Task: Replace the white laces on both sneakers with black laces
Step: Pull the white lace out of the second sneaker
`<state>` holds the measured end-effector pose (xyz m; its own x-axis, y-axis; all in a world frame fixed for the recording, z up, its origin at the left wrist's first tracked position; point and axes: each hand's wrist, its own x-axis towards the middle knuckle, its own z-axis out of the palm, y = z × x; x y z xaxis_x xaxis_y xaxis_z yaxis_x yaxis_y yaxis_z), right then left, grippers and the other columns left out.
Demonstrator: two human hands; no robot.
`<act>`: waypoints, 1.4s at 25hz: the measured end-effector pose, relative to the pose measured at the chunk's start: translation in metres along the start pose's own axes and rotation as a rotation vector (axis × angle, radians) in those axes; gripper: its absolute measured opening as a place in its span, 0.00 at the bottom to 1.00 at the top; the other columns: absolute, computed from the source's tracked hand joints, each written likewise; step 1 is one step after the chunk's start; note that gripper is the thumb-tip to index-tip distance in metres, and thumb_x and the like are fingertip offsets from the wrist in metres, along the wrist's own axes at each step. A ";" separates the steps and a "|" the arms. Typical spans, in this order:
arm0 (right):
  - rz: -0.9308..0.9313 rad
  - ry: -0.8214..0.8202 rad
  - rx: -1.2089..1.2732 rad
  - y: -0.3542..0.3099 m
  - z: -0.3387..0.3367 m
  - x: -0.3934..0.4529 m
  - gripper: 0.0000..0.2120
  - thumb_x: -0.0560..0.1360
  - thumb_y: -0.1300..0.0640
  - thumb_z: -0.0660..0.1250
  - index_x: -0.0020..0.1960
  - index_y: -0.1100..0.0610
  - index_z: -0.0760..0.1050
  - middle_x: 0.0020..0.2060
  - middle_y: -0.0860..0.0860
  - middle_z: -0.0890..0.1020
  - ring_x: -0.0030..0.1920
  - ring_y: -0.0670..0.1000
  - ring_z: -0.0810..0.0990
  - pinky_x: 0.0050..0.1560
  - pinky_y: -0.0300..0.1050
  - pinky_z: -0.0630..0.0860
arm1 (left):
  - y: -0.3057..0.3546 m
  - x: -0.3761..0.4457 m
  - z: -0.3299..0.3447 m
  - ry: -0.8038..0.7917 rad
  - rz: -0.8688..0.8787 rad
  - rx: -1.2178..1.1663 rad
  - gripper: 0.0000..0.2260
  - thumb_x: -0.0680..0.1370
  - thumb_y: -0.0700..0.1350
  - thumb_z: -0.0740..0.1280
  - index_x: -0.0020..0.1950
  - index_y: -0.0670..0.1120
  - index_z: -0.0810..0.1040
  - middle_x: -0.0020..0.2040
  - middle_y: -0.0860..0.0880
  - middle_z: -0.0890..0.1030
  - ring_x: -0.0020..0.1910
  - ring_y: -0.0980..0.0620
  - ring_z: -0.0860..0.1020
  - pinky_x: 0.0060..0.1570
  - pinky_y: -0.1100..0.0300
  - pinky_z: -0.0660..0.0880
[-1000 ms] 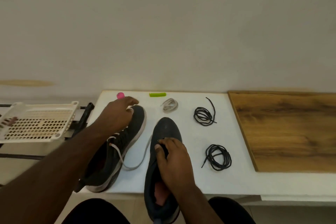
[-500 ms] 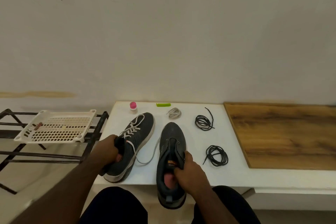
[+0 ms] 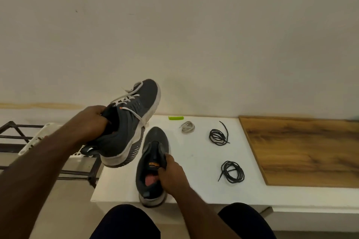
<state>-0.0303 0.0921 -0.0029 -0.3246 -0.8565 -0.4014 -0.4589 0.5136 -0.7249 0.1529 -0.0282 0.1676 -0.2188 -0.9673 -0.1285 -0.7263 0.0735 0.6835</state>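
Note:
My left hand grips the collar of a dark grey sneaker and holds it in the air, toe tilted up toward the wall. White laces are still threaded in it, one end hanging loose. A second grey sneaker, with no laces, lies on the white table. My right hand holds its tongue and collar. A removed white lace sits bundled near the back. Two coiled black laces lie to the right, one farther back and one nearer.
A green comb lies at the table's back edge. A wooden board covers the right side of the table. A white perforated basket sits on a black metal rack to the left. My knees show below the table's front edge.
My left hand has lifted the laced sneaker off the table and up toward the wall. My right hand stays on the unlaced sneaker, which has not moved.

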 end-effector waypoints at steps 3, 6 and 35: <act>-0.035 -0.067 0.098 -0.002 0.002 -0.002 0.27 0.80 0.52 0.64 0.78 0.52 0.63 0.69 0.54 0.75 0.68 0.56 0.75 0.69 0.50 0.71 | 0.016 -0.011 -0.001 -0.020 0.001 -0.061 0.09 0.77 0.34 0.65 0.53 0.46 0.80 0.44 0.44 0.82 0.42 0.45 0.80 0.35 0.57 0.70; 0.061 0.072 0.550 0.006 -0.034 -0.012 0.17 0.79 0.55 0.66 0.68 0.52 0.73 0.52 0.54 0.83 0.46 0.51 0.81 0.47 0.47 0.80 | 0.022 -0.022 0.021 -0.068 0.011 -0.073 0.09 0.77 0.35 0.65 0.53 0.47 0.79 0.45 0.44 0.82 0.44 0.45 0.81 0.38 0.55 0.73; -0.030 0.197 0.247 0.095 -0.052 -0.028 0.24 0.70 0.49 0.75 0.64 0.46 0.73 0.55 0.42 0.79 0.55 0.44 0.78 0.55 0.43 0.78 | -0.026 -0.057 0.228 -0.174 0.005 -0.159 0.16 0.81 0.53 0.65 0.67 0.51 0.76 0.60 0.53 0.80 0.53 0.57 0.75 0.51 0.64 0.69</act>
<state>-0.1079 0.1675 -0.0320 -0.4787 -0.8323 -0.2795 -0.2639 0.4401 -0.8583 0.0356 0.0801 -0.0062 -0.3412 -0.9095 -0.2376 -0.6159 0.0254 0.7874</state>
